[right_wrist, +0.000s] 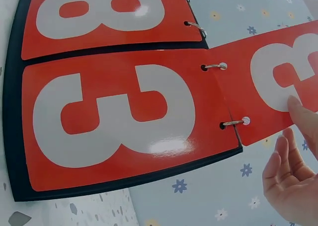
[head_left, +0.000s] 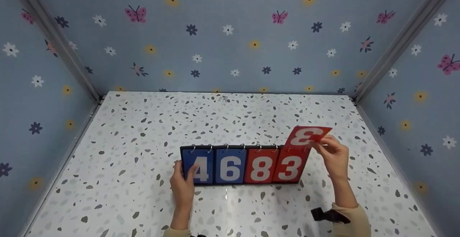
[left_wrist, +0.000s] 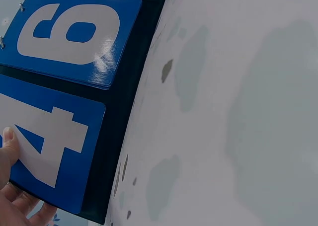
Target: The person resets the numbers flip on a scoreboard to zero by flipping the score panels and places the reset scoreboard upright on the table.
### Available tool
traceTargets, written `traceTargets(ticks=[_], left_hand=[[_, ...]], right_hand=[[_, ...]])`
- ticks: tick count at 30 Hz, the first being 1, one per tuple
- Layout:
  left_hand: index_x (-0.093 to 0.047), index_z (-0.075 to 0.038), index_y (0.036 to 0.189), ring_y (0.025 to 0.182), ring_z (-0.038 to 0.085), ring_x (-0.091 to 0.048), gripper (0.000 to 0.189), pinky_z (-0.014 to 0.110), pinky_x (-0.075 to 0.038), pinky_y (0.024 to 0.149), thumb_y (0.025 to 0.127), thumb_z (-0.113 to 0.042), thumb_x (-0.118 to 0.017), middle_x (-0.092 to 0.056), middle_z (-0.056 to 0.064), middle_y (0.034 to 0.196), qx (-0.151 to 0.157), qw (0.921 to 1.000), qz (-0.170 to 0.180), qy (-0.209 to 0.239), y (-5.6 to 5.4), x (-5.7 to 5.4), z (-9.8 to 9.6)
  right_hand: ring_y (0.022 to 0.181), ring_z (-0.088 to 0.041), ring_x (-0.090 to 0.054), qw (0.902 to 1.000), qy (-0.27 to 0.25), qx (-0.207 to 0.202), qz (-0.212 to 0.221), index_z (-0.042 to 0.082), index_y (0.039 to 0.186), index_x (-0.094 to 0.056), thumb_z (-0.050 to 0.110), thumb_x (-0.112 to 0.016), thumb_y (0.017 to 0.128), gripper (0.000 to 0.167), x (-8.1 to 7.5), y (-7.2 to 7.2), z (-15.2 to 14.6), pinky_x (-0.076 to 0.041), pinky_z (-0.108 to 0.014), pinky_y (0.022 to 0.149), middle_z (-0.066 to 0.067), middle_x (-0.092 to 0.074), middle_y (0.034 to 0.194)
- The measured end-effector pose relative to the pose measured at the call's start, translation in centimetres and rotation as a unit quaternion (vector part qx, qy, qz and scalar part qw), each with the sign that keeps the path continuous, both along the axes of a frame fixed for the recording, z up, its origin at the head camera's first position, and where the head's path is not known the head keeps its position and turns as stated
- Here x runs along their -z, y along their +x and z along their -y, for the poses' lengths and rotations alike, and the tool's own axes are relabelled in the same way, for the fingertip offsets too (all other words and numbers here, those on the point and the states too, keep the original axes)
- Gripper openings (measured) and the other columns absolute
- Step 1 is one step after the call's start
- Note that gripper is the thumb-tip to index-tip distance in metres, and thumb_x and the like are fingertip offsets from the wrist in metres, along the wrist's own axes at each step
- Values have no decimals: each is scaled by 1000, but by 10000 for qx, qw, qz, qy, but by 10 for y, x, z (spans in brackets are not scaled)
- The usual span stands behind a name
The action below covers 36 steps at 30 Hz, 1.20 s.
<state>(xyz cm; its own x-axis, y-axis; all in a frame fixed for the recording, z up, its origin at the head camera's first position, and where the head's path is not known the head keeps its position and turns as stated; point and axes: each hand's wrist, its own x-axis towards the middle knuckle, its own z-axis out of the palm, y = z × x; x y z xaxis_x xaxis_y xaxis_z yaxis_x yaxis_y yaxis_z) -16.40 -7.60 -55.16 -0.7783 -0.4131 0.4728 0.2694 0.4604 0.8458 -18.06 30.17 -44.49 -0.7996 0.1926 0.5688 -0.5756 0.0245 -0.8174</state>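
A flip scoreboard (head_left: 245,165) with a black backing stands on the table and reads 4, 6, 8, 3. Two blue number stacks are on its left and two red ones on its right. My left hand (head_left: 182,190) grips the board's left end, thumb on the front over the blue 4 card (left_wrist: 64,151) and fingers behind. At the other end, my right hand (head_left: 336,156) pinches the edge of a lifted red card (head_left: 308,136) bearing a 3. That card is turned up above the top rings. Below it lies another red 3 card (right_wrist: 114,116), flat against the backing.
Metal rings (head_left: 259,147) run along the board's top edge. The speckled white table (head_left: 226,118) is bounded by blue flowered panels (head_left: 230,32) at the back and both sides. A black strap (head_left: 329,215) sits at the right sleeve.
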Motion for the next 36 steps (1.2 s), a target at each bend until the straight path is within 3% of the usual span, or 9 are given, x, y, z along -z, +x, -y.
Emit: traceTargets(ticks=[10, 14, 16, 20, 24, 27, 29, 34, 36], left_hand=[[-53, -1, 92, 64, 15, -54, 24, 23, -40, 57, 77, -10, -69, -58, 5, 74, 47, 9999, -124, -55, 1, 0, -1], [-53, -1, 92, 64, 16, -54, 24, 24, -40, 58, 76, -9, -69, -58, 6, 74, 55, 9997, -213, -74, 0, 0, 0], [-53, -1, 92, 64, 15, -54, 24, 24, -40, 58, 76, -9, -69, -57, 5, 73, 51, 9997, -237, -86, 0, 0, 0], [-53, 0, 91, 63, 16, -53, 25, 24, -40, 57, 75, -9, -70, -56, 6, 73, -4, 9996, -256, -130, -1, 1, 0], [-53, 0, 92, 65, 17, -54, 26, 27, -40, 59, 75, -9, -70, -57, 7, 74, -17, 9997, -221, -132, -1, 1, 0], [-53, 0, 94, 69, 18, -57, 26, 29, -42, 61, 76, -10, -70, -58, 8, 77, -21, 9998, -137, -114, -1, 0, -1], [-54, -1, 94, 71, 19, -58, 27, 30, -42, 62, 76, -11, -70, -59, 8, 78, -8, 9999, -77, -85, -1, 0, -1], [-53, -2, 93, 69, 17, -56, 25, 29, -42, 61, 77, -13, -69, -59, 6, 77, 13, 10000, 52, -42, 0, 0, 0], [-52, -2, 92, 68, 16, -55, 25, 28, -41, 61, 78, -14, -68, -58, 5, 77, 14, 9999, 93, -37, 0, 0, 0]], right_hand=[[64, -12, -59, 9896, 925, 1057, 320, -16, 83, -61, -12, -66, 72, 13, -18, -11, 14, -47, -18, 60, -18, -63, 75], [61, -11, -59, 9891, 940, 1091, 319, -13, 82, -63, -7, -69, 72, 14, -13, -20, 12, -46, -17, 57, -18, -63, 72], [61, -12, -60, 9934, 707, 835, 356, -10, 84, -65, -2, -71, 72, 16, -2, -28, 4, -45, -18, 55, -15, -64, 72], [64, -16, -61, 9923, 833, 734, 553, 2, 95, -68, 8, -74, 71, 25, 80, -80, -47, -47, -20, 57, -11, -64, 76], [68, -18, -62, 9769, 1619, 1007, 970, 12, 104, -66, 19, -74, 73, 33, 152, -127, -90, -49, -23, 59, -9, -64, 80], [68, -18, -62, 9710, 1766, 957, 1297, 15, 108, -65, 23, -74, 73, 37, 161, -136, -94, -50, -24, 59, -9, -64, 81], [69, -20, -62, 9663, 1754, 861, 1674, 11, 110, -63, 20, -73, 74, 38, 148, -130, -88, -50, -26, 61, -11, -65, 83], [71, -16, -61, 9445, 2072, 1309, 2188, 20, 109, -65, 36, -71, 74, 39, 145, -133, -86, -49, -23, 62, -5, -65, 84], [70, -13, -60, 9393, 2194, 1552, 2131, 27, 105, -65, 46, -69, 71, 39, 157, -140, -91, -48, -21, 59, 0, -64, 83]])
